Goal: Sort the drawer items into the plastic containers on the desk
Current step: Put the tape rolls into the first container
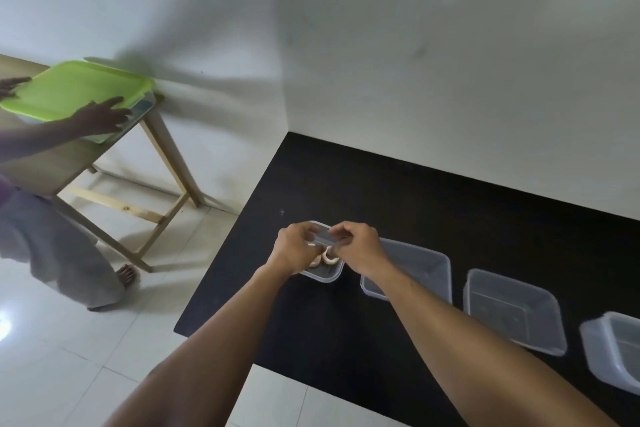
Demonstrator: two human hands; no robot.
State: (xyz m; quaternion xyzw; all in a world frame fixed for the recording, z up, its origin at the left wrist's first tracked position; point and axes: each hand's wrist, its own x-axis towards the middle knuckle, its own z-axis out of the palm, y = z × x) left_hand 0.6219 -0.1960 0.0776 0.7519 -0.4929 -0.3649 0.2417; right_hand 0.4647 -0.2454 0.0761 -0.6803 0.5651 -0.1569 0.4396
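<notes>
Four clear plastic containers are sitting in a row on the black surface [398, 191], which is filling the right and lower middle of the head view and butting against the white wall. Left of it, across the white tiled floor, a wooden side table [69, 166] is standing, with a second person beside it holding a green tray [69, 90] in both hands over its top.

Going by size among the containers: the third container [516, 312] and the second container [426, 263] are looking empty, standing open and just beside each other. The fourth container [616, 350] is being cut off by the right edge of the frame; contents unclear. The first container [327, 276], at the left end of the row, is holding a few small pale ring-shaped items [327, 255], partly hidden; cannot tell what they are.

Both of the wearer's forearms are reaching in from the bottom edge and meeting over the first container. The left hand [296, 248] and right hand [356, 246] are each pinching one end of a small clear flat piece [323, 237], fingers curled around it, holding it just above the pale items. Whether the piece is touching the container rim, cannot tell.
</notes>
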